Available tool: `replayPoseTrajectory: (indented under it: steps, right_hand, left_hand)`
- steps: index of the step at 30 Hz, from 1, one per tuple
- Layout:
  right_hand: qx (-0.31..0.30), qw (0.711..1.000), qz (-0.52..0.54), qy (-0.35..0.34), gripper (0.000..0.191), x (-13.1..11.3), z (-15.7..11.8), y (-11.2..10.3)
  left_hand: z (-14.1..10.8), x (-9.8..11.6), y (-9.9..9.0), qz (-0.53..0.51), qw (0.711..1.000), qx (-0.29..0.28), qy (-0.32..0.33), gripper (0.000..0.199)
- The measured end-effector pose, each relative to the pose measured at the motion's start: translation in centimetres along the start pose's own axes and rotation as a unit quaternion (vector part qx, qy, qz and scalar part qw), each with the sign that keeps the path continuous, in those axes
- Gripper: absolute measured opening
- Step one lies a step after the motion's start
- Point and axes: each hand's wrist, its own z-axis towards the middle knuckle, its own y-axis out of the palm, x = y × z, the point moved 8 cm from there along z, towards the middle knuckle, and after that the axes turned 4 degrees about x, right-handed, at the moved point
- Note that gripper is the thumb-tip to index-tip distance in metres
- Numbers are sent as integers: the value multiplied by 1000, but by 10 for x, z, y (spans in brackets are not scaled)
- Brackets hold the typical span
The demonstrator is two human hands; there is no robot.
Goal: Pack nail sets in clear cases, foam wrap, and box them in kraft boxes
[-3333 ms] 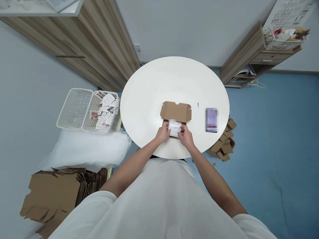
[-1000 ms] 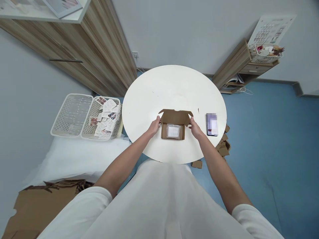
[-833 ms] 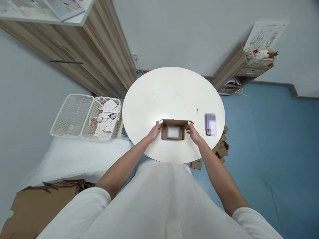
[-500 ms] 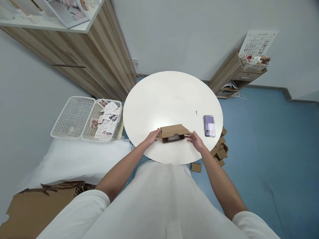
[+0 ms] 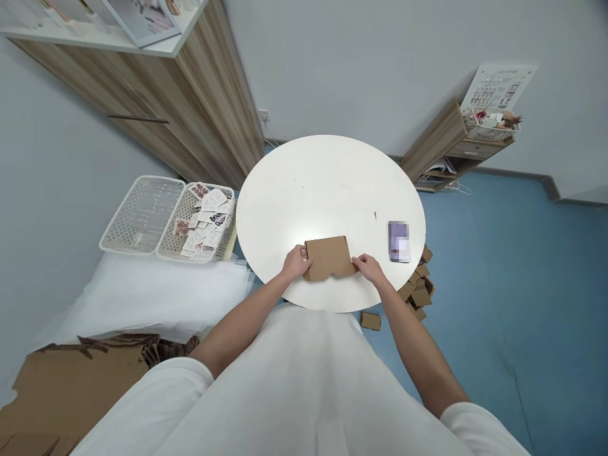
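A brown cardboard box (image 5: 327, 254) rests near the front edge of the white oval table (image 5: 323, 171). Its lid lies down over the top, and the front flap with a notch sticks out toward me. My left hand (image 5: 296, 261) grips the box's left side, thumb on the lid's corner. At the right front corner, my right hand (image 5: 368, 266) pinches the lid's side flap between thumb and fingers. The inside of the box is hidden under the lid.
A purple, pixelated item (image 5: 399, 241) lies on the table's right. Several small boxes (image 5: 420, 288) are heaped on the floor beyond it, and one box (image 5: 370, 320) sits nearer me. Left are white baskets (image 5: 142, 215), one with cards, and flat cardboard (image 5: 71, 392).
The lid has swung down toward me and now covers the opening. Both hands have closed on the box's sides, the right one moving slightly inward.
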Motion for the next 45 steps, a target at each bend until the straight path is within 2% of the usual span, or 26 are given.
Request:
replayPoseTrajectory:
  steps: [2, 5, 7, 10, 15, 19, 23, 26, 30, 33, 37, 41, 45]
  right_hand:
    - [33, 997, -66, -8, 34, 0, 2, -3]
    - [73, 993, -73, -50, 39, -5, 3, -3]
    - [63, 995, -53, -62, 38, -6, 4, 4]
    - [29, 998, -38, -42, 30, 0, 6, 20]
    - [41, 998, -46, -28, 25, 5, 4, 30]
    - [54, 994, -38, -83, 35, 0, -5, 26]
    - [67, 982, -58, -166, 48, -2, -23, 23]
    - [32, 973, -85, -213, 57, -1, -36, 36]
    - [-1, 968, -60, -242, 68, -3, -45, 48]
    - [-6, 968, -24, -248, 75, -13, -45, 41]
    - [-16, 973, -13, -229, 58, -32, -36, 24]
    - [-15, 981, -19, -193, 53, -47, -24, 11]
    - [32, 985, -7, -166, 52, -57, -16, 1]
  left_hand:
    - [-4, 0, 1, 21, 1000, 18, 14, 48]
    - [-10, -7, 5, 21, 999, 33, 1, 59]
    - [-13, -12, 10, 16, 999, 24, -14, 58]
    - [-14, -15, 16, 20, 1000, 4, -22, 49]
    - [-14, -15, 18, 28, 999, 19, -27, 45]
    - [-22, -11, 12, 33, 998, 47, 20, 45]
    - [-37, -10, 8, 53, 993, 29, 100, 54]
    - [-44, -10, 11, 70, 987, -4, 141, 64]
    - [-42, -7, 6, 58, 988, -18, 141, 77]
    - [-38, 5, -6, 33, 987, -11, 160, 79]
    - [-27, 23, -25, 27, 987, 4, 157, 65]
    - [-13, 35, -27, 75, 986, -38, 143, 37]
    - [-3, 41, -27, 100, 982, -32, 159, 43]
